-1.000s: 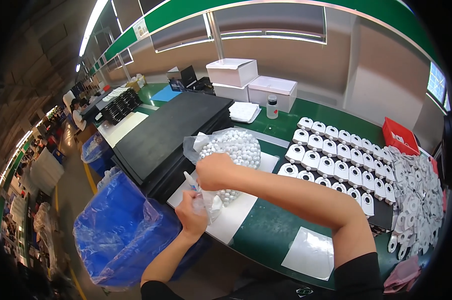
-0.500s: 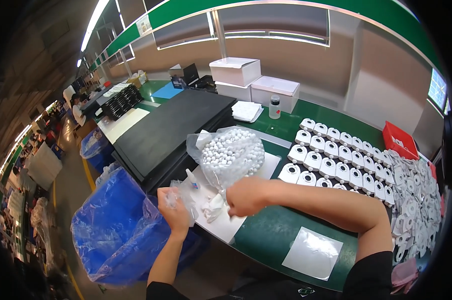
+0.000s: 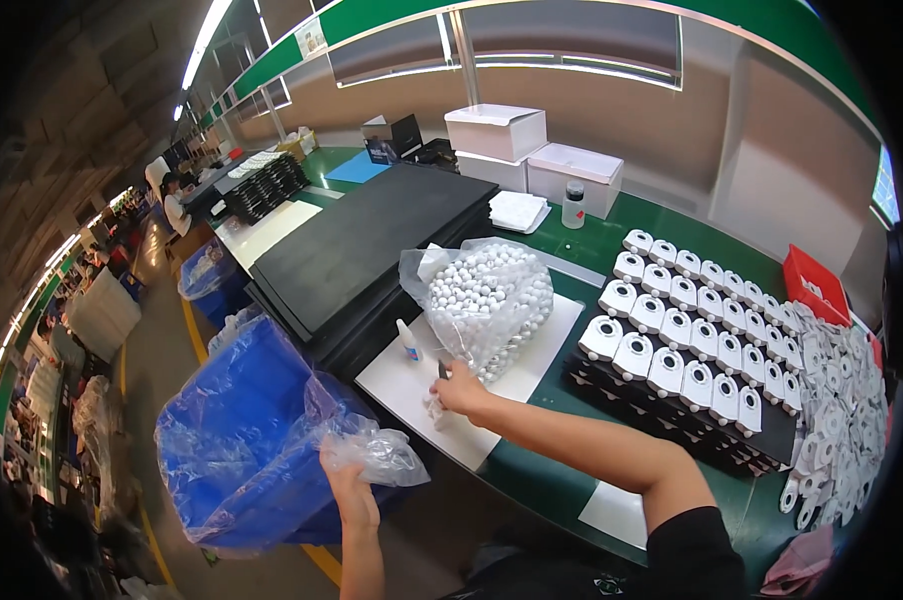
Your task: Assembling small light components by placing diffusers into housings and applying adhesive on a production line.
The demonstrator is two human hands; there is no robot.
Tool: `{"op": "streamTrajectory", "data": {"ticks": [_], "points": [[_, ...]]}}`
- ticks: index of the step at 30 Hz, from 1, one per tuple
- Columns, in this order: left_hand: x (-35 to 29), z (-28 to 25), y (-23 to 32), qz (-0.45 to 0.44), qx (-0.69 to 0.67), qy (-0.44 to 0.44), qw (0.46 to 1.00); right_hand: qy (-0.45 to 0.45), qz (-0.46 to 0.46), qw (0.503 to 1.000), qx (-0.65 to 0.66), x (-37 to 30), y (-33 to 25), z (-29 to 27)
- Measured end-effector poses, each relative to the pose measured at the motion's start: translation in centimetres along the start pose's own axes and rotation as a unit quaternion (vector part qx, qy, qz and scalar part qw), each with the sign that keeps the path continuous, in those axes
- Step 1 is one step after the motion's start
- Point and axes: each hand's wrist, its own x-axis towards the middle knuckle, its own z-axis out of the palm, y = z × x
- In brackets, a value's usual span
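Observation:
My left hand (image 3: pixel 348 484) is closed on a crumpled clear plastic bag (image 3: pixel 384 456), beside the rim of a large blue bin (image 3: pixel 242 420) lined with clear plastic. My right hand (image 3: pixel 462 388) is closed at the near edge of a clear bag of white balls (image 3: pixel 487 300). A small dark, narrow object (image 3: pixel 443 370) sticks up from its fingers; its kind is not clear. Just below those fingers lies a crumpled white piece (image 3: pixel 436 412), partly hidden. The bag of balls rests on a white board (image 3: pixel 532 365), with a small white bottle (image 3: pixel 408 341) to its left.
Rows of white parts with round holes (image 3: pixel 662 365) stand on black trays at the right, next to a heap of loose white parts (image 3: pixel 832 400) and a red bin (image 3: pixel 815 285). Black sheets (image 3: pixel 372 250) are stacked at left; white boxes (image 3: pixel 575 178) and a jar (image 3: pixel 573 205) stand behind.
My left hand has moved down, away from the white board toward the blue bin, carrying the clear plastic. My right hand has shifted left, and the dark object now shows. The whole view has turned slightly.

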Motion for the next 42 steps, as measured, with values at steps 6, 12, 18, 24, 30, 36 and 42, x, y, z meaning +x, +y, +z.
{"op": "streamTrajectory", "data": {"ticks": [6, 12, 18, 24, 30, 36, 42], "points": [[-0.7, -0.4, -0.5, -0.056, 0.038, 0.004, 0.998, 0.022, -0.13, 0.986, -0.105, -1.0, 1.0, 2.7], [-1.6, 1.6, -1.2, 0.009, 0.013, 0.044, 0.999, -0.069, -0.264, 0.957, -0.094, -10.1, -2.3, -0.8], [-5.9, 8.4, -2.9, 0.103, 0.081, -0.178, 0.975, -0.108, -0.271, 0.943, -0.158, -18.5, -3.5, -8.7], [-8.7, 13.2, -5.5, 0.279, 0.076, -0.47, 0.834, 0.137, -0.382, 0.892, -0.197, -29.6, -0.9, -18.2], [-9.1, 15.3, -7.7, 0.242, 0.148, -0.469, 0.837, 0.797, -0.242, 0.511, -0.212, -50.2, 7.5, -20.6], [-11.4, 16.4, -11.3, 0.222, 0.11, -0.434, 0.866, 0.951, -0.223, 0.213, -0.026, -69.1, 17.2, -19.7], [-13.0, 16.6, -12.0, 0.246, 0.156, -0.448, 0.845, 0.915, -0.016, 0.248, 0.318, -74.3, 40.3, -18.7]]}}
